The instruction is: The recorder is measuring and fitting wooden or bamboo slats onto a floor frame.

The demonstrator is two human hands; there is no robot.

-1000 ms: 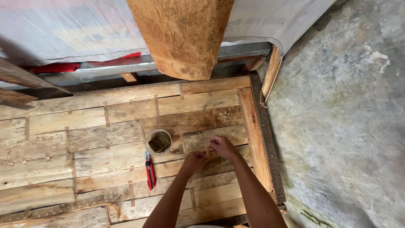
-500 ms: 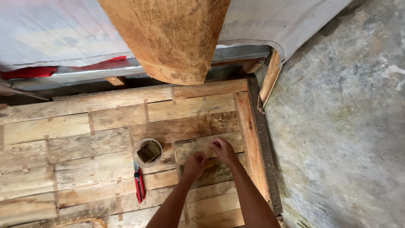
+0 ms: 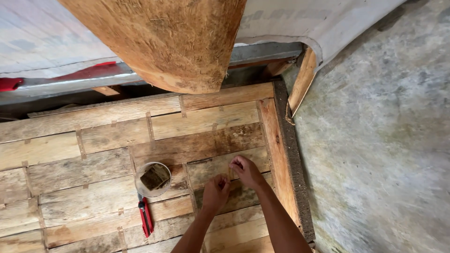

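Squinting at this one: both hands are down on the plank floor (image 3: 93, 197), right of the middle, close to the edge board by the concrete (image 3: 375, 140). What stage would you call it? (first poster)

Looks like fiddly fitting work at a seam to me. The left hand (image 3: 216, 189) and right hand (image 3: 246, 169) sit just beside each other, fingers curled, tips pressed onto the darker plank (image 3: 211, 143) and the seam on its near side. Honestly can't tell if either one is pinching something small or just pushing on bare wood. (reply)

And the tools? (first poster)

Untouched. A small round tub (image 3: 153, 179) with a brownish block in it sits left of the hands, and red-handled pliers (image 3: 146, 218) lie just near of that. A big wooden beam (image 3: 173, 42) hangs over the far side. (reply)

So whatever comes after wants what? (first poster)

My guess: steady fingertip pressure right on that seam, and a short reach left if the pliers are needed. (reply)
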